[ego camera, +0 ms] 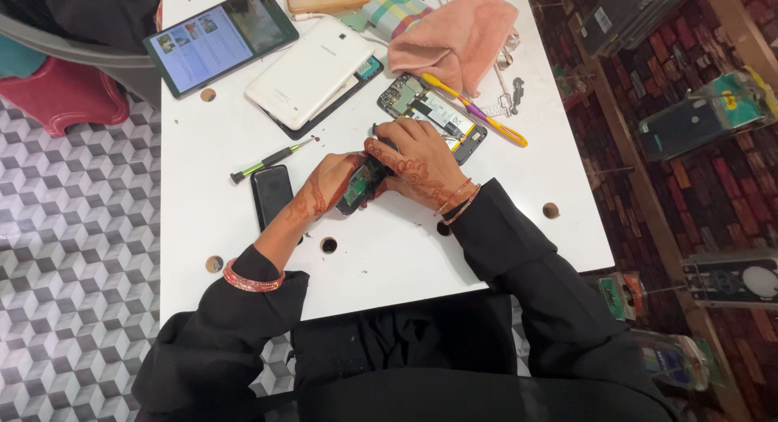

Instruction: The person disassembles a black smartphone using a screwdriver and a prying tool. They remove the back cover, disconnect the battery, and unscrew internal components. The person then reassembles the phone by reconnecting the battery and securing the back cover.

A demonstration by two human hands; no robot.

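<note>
- The left hand and the right hand meet in the middle of the white counter.
- Both hands hold a small opened phone with its green inside showing.
- The fingers of the left hand are curled under the phone and grip it from the left.
- The fingers of the right hand are closed over the top end of the phone and press on it.
- A black phone lies flat just beside the left hand.
- A thin screwdriver with a black and green handle lies near the black phone.
- Another opened phone lies just behind the right hand, with its parts showing.
- A yellow and purple toothbrush lies across that phone.
- A pink cloth sits at the far end of the counter.
- A white tablet lies face down on a dark one.
- A tablet with a lit screen lies at the far left corner.
- The counter has small round holes in it.
</note>
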